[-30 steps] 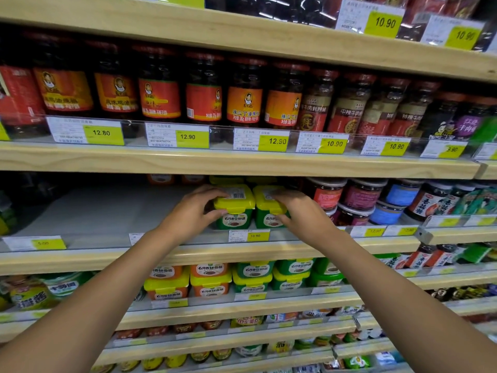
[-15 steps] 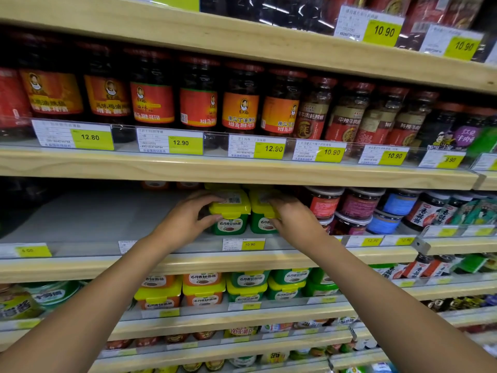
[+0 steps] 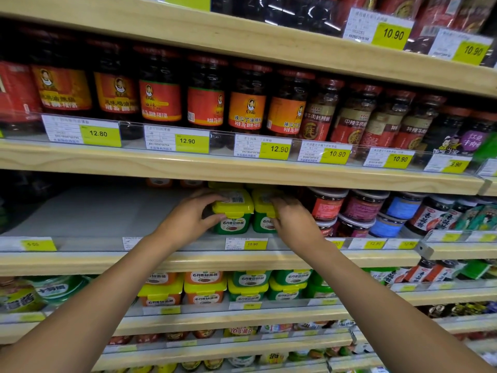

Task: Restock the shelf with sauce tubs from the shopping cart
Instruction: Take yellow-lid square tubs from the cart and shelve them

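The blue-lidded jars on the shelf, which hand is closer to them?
Right. The right hand sits on a green tub with only red jars between it and the blue-lidded jars. The left hand grips the other tub, farther left.

Your left hand [image 3: 188, 222] is gripping the left sauce tub [image 3: 233, 215] on the shelf [image 3: 80, 211], while your right hand [image 3: 293, 222] is clutching the neighbouring tub [image 3: 262, 211], both tubs sitting side by side, touching.
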The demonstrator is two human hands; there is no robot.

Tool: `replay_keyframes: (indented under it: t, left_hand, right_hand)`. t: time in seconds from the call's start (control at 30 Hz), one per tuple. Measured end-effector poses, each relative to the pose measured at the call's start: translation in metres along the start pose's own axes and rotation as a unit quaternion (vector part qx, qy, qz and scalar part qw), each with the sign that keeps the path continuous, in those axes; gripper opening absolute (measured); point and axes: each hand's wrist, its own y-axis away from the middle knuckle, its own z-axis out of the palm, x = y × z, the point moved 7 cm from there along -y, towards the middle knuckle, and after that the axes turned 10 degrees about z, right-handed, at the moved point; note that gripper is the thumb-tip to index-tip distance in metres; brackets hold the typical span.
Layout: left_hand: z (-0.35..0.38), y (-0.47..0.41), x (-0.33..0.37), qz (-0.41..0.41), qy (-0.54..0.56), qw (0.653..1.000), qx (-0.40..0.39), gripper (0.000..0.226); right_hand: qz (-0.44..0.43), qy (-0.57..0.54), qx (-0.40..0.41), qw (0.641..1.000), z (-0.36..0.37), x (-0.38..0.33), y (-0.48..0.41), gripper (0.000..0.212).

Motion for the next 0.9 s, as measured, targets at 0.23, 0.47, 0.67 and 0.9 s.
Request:
replay_keyframes:
  t: [0.23, 0.47, 0.67, 0.9]
  left_hand:
    - [0.0, 0.002, 0.003, 0.002, -0.01, 1.0, 0.004, 0.04]
    - [0.001, 0.004, 0.008, -0.021, -0.05, 0.998, -0.011, 0.046]
    - [0.005, 0.006, 0.011, -0.034, -0.088, 0.995, -0.036, 0.054]
    - [0.018, 0.016, 0.046, 0.006, -0.204, 0.979, -0.011, 0.067]
  right_hand:
    - [-0.007, -0.003, 0.019, 1.0, 0.001, -0.002, 0.006, 0.052]
    - [0.007, 0.009, 0.021, 1.0, 0.002, -0.003, 0.008, 0.05]
    - [0.021, -0.018, 0.019, 0.999, -0.009, -0.005, 0.016, 0.052]
    - [0.015, 0.01, 0.056, 0.998, -0.029, 0.007, 0.053, 0.048]
